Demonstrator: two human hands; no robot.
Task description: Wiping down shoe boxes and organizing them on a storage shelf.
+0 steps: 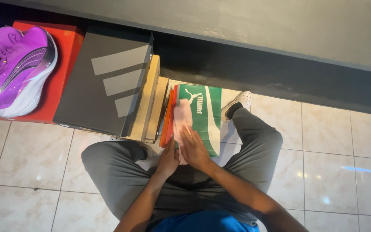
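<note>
A: What are the hands doing?

B: The left hand point(168, 160) and the right hand point(195, 149) are close together, side by side and touching, both laid on a soft pale pink cloth point(182, 121). The right hand lies flat over the cloth's near end with its fingers spread. The left hand presses against the cloth's near left edge. How tightly either hand grips I cannot tell; the cloth is blurred.

A: And where does the cloth sit?

B: It stretches away from the fingertips, lying on the lid of a green cardboard shoebox with a white stripe point(207, 118). That box reaches out past both hands and a little to the right of them.

A: What is next to it?

B: Just left of the left hand, an orange box edge point(167, 124) touches the green box. Further left stand tan cardboard boxes point(149, 105), then a large dark grey shoebox with three pale slanted stripes point(104, 83).

A: Anything further off?

B: Far to the left, well apart from the hands, a purple running shoe with a white sole point(11, 68) rests on a red box point(63, 64). The person squats in grey trousers point(117, 172) on pale floor tiles point(336, 163), one white shoe point(237, 104) just right of the green box.
</note>
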